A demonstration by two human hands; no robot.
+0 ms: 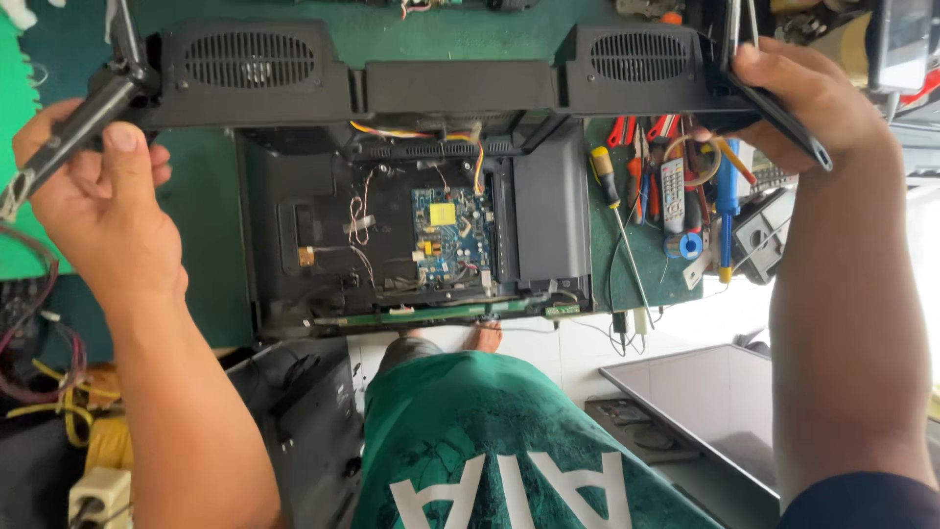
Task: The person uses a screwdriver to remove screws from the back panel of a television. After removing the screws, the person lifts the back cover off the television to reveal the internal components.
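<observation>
My left hand (93, 201) grips the left edge of a wide black plastic back cover (450, 83) with two oval speaker grilles. My right hand (808, 103) holds the cover's right edge. The cover is lifted and tilted above an opened flat television (294, 235) lying on a green work surface (201, 211). Inside the television a blue circuit board (450, 235) shows, with a yellow patch and thin wires running to the cover's underside.
Screwdrivers (612, 196), red-handled pliers, a remote control (672, 196) and tape lie to the right of the television. A flat grey panel (725, 402) rests on the floor at lower right. Tangled wires sit at lower left. My green shirt fills the bottom centre.
</observation>
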